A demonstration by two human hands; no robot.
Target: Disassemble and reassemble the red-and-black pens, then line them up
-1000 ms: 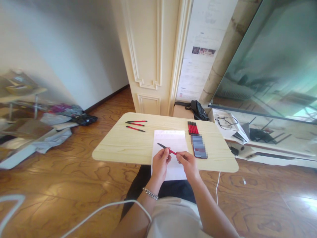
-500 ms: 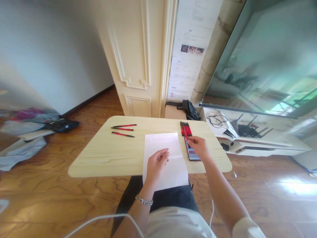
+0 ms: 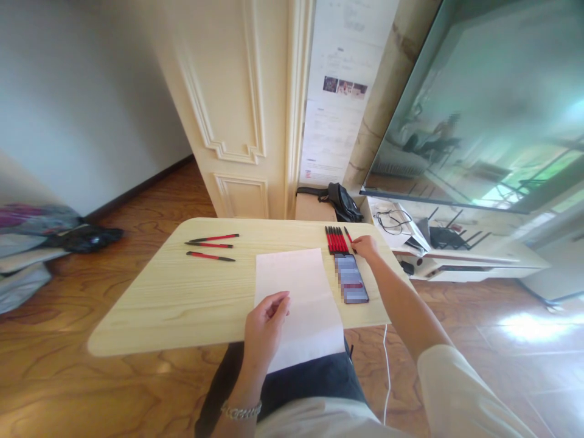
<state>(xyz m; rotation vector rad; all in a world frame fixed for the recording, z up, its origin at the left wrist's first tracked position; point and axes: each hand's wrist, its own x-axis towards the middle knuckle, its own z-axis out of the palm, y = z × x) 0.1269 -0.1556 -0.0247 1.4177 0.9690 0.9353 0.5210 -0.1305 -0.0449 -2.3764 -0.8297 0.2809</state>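
My right hand (image 3: 365,246) pinches a red pen with a black end (image 3: 349,236), just right of a tight row of red and black pens (image 3: 336,240). Below that row lies a phone (image 3: 352,278) with its screen lit. Over a white sheet of paper (image 3: 298,286) is my left hand (image 3: 268,316), its fingers curled in against the thumb and nothing seen in them. The sheet overhangs the table's front edge. Three more red and black pens (image 3: 212,245) lie loosely at the left of the pale wooden table (image 3: 182,298).
Behind the table stand a cream panelled door (image 3: 228,91) and a box with a black bag (image 3: 342,202) on it. To the right are a large television (image 3: 474,109) and a low white cabinet (image 3: 483,271) with cables and a router (image 3: 449,236). A white cord (image 3: 385,371) hangs beside my lap.
My right hand has moved from over the phone to the right end of the pen row, carrying the pen. The phone is now uncovered. The view has shifted slightly right.
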